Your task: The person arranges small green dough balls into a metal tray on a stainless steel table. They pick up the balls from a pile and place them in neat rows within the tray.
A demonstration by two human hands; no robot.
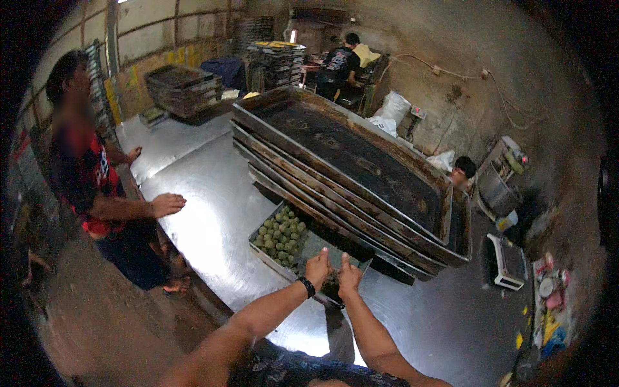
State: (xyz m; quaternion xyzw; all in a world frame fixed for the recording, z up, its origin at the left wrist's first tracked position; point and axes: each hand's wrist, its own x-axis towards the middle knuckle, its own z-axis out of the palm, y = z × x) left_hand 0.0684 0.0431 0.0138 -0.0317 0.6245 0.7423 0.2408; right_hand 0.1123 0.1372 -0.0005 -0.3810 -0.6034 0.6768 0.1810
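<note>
My left hand [318,269], with a dark bracelet at the wrist, is raised over a shallow metal tray [273,261], thumb up. Beside it, a small gap apart, my right hand [349,275] has its thumb up too. The fingers of both hands are curled and mostly hidden, so whether they hold anything cannot be told. Several greenish round balls [282,233] lie heaped in the tray's left part, left of my hands. A stack of large, stained metal baking trays [348,159] stands just beyond and partly overhangs the tray.
The tray stands on a shiny metal tabletop [203,213]. At its left edge a person [104,193] stands, one hand [168,205] over it. More stacked trays [181,89] are at the back left. Another person [342,63] sits far back; a head [463,170] shows behind the trays. A scale [506,263] is right.
</note>
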